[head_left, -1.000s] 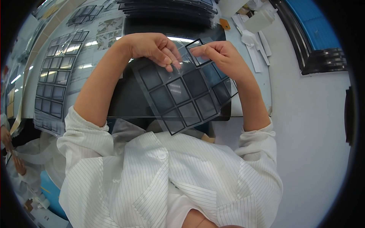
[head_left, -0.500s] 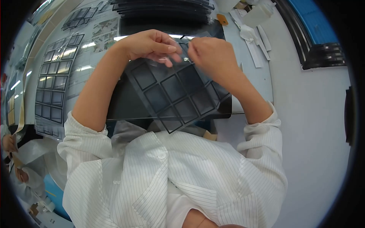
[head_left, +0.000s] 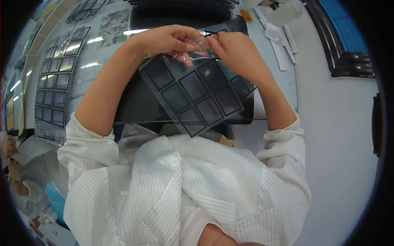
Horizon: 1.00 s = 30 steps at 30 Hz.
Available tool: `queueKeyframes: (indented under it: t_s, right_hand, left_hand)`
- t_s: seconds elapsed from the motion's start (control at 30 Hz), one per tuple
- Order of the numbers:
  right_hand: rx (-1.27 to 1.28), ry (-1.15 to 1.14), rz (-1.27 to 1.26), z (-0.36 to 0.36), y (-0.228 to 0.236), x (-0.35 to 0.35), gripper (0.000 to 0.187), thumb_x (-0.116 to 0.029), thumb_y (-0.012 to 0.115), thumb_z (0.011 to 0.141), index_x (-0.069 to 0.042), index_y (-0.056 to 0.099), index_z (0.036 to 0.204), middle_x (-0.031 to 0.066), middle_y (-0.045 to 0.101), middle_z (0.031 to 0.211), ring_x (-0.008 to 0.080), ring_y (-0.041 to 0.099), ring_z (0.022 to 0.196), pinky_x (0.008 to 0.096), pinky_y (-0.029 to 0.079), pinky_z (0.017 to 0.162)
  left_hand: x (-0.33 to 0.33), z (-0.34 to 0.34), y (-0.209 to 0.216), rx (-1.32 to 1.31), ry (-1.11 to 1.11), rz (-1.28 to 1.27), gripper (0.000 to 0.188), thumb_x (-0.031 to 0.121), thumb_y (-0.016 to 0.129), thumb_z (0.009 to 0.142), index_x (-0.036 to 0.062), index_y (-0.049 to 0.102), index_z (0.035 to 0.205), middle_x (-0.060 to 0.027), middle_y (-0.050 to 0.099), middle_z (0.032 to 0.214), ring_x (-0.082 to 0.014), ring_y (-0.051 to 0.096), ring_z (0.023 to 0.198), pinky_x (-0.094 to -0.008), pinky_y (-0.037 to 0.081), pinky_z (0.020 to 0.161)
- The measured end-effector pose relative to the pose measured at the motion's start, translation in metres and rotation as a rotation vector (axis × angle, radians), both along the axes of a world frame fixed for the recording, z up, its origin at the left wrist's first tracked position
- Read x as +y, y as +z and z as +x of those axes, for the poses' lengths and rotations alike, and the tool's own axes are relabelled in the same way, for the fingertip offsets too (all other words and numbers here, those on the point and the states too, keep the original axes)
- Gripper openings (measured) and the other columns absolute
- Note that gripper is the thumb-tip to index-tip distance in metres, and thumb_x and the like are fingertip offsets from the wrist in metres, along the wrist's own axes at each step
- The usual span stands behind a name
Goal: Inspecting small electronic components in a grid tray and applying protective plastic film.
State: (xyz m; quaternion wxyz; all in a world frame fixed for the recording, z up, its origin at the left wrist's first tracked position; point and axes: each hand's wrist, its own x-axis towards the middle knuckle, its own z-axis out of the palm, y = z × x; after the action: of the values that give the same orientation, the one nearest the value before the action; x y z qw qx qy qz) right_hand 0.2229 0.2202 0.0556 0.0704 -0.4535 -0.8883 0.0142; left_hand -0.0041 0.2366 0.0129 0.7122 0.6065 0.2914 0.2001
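Note:
A clear plastic sheet (head_left: 183, 97) bearing a grid of black square frames hangs tilted below my hands, its lowest corner past the table's front edge. My left hand (head_left: 170, 40) is closed on its upper part, thumb against the curled fingers, with shiny film showing between them. My right hand (head_left: 236, 48) is closed in a pinch on the clear film beside the left one. A thin black strip (head_left: 211, 33) shows at its fingertips; whether it is loose or on the film I cannot tell. Under the sheet lies a black mat (head_left: 133, 104).
Another framed sheet (head_left: 57, 82) lies on the table at the left. Dark sheets (head_left: 180, 7) are stacked at the back. An orange tag (head_left: 246, 15), white strips (head_left: 279, 49) and a translucent bottle (head_left: 286, 14) are at the back right. Another person's hand (head_left: 9, 146) shows far left.
My right hand has shifted slightly right and up, with film now stretched between both hands. The hanging sheet has swung a little to the right and up.

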Motion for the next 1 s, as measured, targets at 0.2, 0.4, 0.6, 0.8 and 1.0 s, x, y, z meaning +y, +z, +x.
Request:
queueKeyframes:
  t_s: [0.2,0.4,0.6,0.8,1.0]
  right_hand:
    - [0.516,-0.147,-0.134,0.057,0.039,0.010,0.039,-0.030,0.053,0.100,0.003,0.065,0.082,0.0050,0.065,0.069,0.0104,0.062,0.066,0.0271,0.050,0.057]
    - [0.052,-0.019,0.253,0.020,0.040,-0.059,0.030,-0.022,0.062,0.092,-0.001,0.060,0.070,0.0055,0.063,0.063,0.0180,0.056,0.049,0.0289,0.043,0.046]
    - [-0.111,0.058,0.315,0.001,0.025,-0.089,0.025,-0.019,0.067,0.085,-0.008,0.055,0.065,0.0036,0.056,0.057,0.0206,0.057,0.048,0.0316,0.042,0.042]
    - [-0.153,0.096,0.323,-0.006,0.015,-0.085,0.028,-0.022,0.066,0.088,-0.009,0.054,0.066,0.0036,0.055,0.057,0.0200,0.057,0.048,0.0308,0.043,0.042]
    - [-0.147,0.071,0.254,-0.005,0.026,-0.082,0.037,-0.033,0.060,0.095,-0.008,0.055,0.068,0.0052,0.057,0.059,0.0222,0.057,0.048,0.0317,0.042,0.043]
  left_hand:
    - [-0.001,-0.001,0.010,0.156,0.067,-0.085,0.032,0.013,0.063,0.093,-0.0068,0.057,0.117,-0.0149,0.068,0.106,-0.0175,0.070,0.088,-0.0210,0.057,0.078]
    - [0.001,-0.009,0.008,0.247,-0.071,0.071,0.026,0.017,0.076,0.081,-0.0010,0.058,0.086,-0.0174,0.070,0.093,-0.0201,0.072,0.085,-0.0261,0.058,0.081]
    - [-0.007,0.003,0.014,0.025,-0.032,-0.384,0.020,0.004,0.069,0.085,0.0035,0.050,0.076,-0.0180,0.069,0.090,-0.0273,0.072,0.088,-0.0330,0.059,0.083]
    - [-0.012,0.005,0.003,-0.178,-0.066,-0.428,0.025,0.005,0.072,0.085,-0.0060,0.055,0.099,-0.0206,0.069,0.094,-0.0291,0.071,0.092,-0.0325,0.057,0.089]
    - [-0.010,0.008,0.000,-0.227,-0.100,-0.277,0.037,0.002,0.072,0.084,-0.0067,0.049,0.112,-0.0170,0.071,0.096,-0.0204,0.070,0.089,-0.0256,0.057,0.080]
